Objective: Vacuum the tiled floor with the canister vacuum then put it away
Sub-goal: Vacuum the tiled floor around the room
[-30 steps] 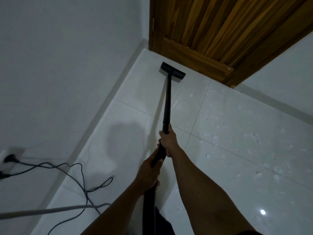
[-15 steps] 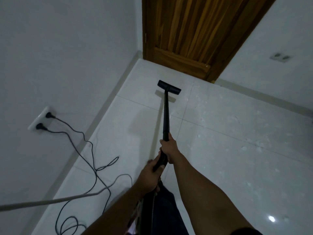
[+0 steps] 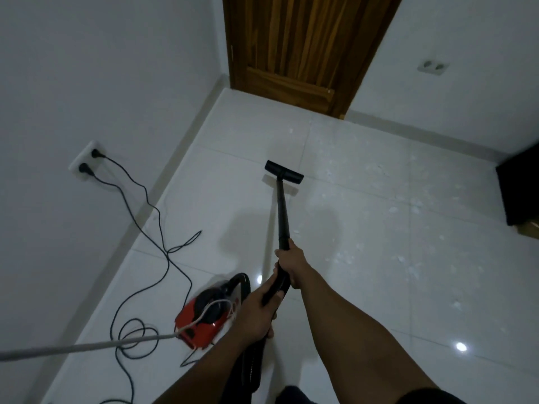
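Observation:
I hold the black vacuum wand (image 3: pixel 282 217) with both hands. My right hand (image 3: pixel 291 262) grips it higher up, my left hand (image 3: pixel 256 312) grips the lower end where the hose starts. The black floor nozzle (image 3: pixel 284 171) rests flat on the white tiled floor (image 3: pixel 364 287), well short of the door. The red and black canister vacuum (image 3: pixel 207 314) sits on the floor to the left of my left hand. White scraps of debris (image 3: pixel 408 205) lie scattered on the tiles to the right of the nozzle.
A wooden door (image 3: pixel 303 45) closes the far corner. Two black cords (image 3: pixel 151 217) run from a wall socket (image 3: pixel 86 160) and coil on the floor at left. A grey cable (image 3: pixel 87 344) crosses the lower left. A dark object (image 3: pixel 522 188) stands at the right edge.
The nozzle has been pulled back from the door toward me. The view has drawn back, and the canister vacuum and the dark object at right have come into sight.

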Tool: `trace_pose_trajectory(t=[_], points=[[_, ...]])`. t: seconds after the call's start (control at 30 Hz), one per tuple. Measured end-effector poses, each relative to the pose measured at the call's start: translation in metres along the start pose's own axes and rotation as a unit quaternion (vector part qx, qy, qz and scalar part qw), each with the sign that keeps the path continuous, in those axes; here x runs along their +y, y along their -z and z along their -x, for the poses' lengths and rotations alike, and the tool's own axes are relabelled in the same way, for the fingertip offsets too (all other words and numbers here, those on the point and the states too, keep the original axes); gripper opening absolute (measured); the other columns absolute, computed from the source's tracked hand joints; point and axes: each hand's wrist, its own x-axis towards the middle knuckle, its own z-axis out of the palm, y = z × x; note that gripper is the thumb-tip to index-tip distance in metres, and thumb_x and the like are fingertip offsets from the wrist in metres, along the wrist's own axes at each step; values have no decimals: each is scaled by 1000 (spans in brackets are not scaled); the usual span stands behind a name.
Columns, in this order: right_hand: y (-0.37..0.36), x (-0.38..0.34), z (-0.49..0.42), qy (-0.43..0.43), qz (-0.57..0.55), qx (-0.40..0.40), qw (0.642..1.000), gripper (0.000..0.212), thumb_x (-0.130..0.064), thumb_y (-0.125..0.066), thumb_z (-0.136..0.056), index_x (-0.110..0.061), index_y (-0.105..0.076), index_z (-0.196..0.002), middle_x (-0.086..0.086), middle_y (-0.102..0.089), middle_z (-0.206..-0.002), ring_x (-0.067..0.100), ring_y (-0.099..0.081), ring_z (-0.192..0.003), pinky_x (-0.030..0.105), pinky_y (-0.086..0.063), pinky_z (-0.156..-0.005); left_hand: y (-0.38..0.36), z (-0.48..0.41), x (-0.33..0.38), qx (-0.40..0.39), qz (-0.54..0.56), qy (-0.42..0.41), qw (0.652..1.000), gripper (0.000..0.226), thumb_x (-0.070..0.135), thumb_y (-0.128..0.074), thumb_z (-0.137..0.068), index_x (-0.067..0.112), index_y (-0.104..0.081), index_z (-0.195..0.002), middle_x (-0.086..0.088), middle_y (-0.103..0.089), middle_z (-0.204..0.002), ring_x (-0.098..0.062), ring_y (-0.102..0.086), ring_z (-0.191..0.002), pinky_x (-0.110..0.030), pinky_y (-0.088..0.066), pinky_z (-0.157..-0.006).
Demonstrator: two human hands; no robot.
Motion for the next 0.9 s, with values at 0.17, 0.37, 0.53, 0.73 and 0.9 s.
trace_pose_trajectory(t=[0.17,0.37,0.53,0.73,0.9], points=[[21,66,64,1,-16,-15,1000,49,-10,-51,-98,-20,-41,-145,19,-59,-89,28,-57,-69,40,-55,-68,-46,75,-29,5,-21,-20,1000,49,37,-48,-103,62,-32,-143,-4,-48,-69,-17,-52,-57,-27,-50,-54],[44,152,134,-13,-21,-20,1000,46,-11,-51,-98,-20,-42,-143,19,-59,-92,23,-56,-63,33,-52,-57,-95,167,-56,-18,-29,-17,999,50,40,-51,-101,55,-34,-146,-5,-53,-77,-13,-52,-63,-26,-50,-57],[43,218,176,-37,-22,-19,999,41,-10,-53,-95,-12,-47,-135,20,-58,-93,26,-56,-65,34,-51,-60,-117,242,-64,-39,-10,-8,999,47,30,-51,-103,56,-35,-139,6,-50,-64,-3,-46,-46,-23,-46,-50],[29,276,220,-55,-25,-18,998,46,-10,-52,-95,-13,-44,-139,20,-58,-100,29,-59,-76,37,-54,-69,-118,313,-71,-64,3,10,998,45,25,-50,-104,46,-38,-142,-9,-72,-98,-3,-63,-50,-12,-45,-50],[14,308,256,-73,-33,-14,997,39,-10,-52,-96,-10,-48,-134,18,-60,-93,25,-58,-67,35,-54,-63,-116,357,-98,-81,17,22,996,46,25,-49,-104,44,-39,-145,20,-63,-62,3,-40,-47,-17,-43,-52]])
